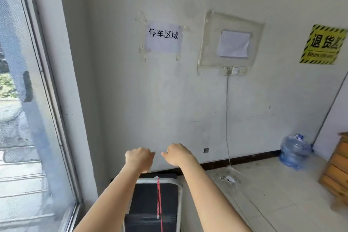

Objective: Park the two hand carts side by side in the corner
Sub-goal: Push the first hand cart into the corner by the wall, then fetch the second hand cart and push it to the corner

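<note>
Currently one hand cart (154, 203) visible only, low in the near centre, nose toward the far wall (169, 100) in the corner beside the window (28, 100) on the left. Black deck seen from above, pale metal handle bar (160, 181) arching across it, red cord (159, 199) running down the middle. Second cart not in view.

Left hand (138, 158) and right hand (178, 154) raised side by side above the cart's far end, close together, knuckles up, fingers curled down loosely. Holding nothing: both clear of the handle bar, which sits lower in the picture. How far the fingers are closed underneath, cannot tell.

Paper sign (163, 38) taped on the far wall above the spot; yellow sign (323, 44) further right. Water bottle (293, 151) on the floor at far right, wooden crate (337, 171) beyond it, well apart from the cart.

Handling, as judgement: rigid metal frame, probably rolls easily on a smooth tile floor, moderate weight with an empty deck. Best taken at the handle bar with both hands spread toward its ends for steering. Loose cord likely to snag. Floor to the right of the cart looks free for the second.
</note>
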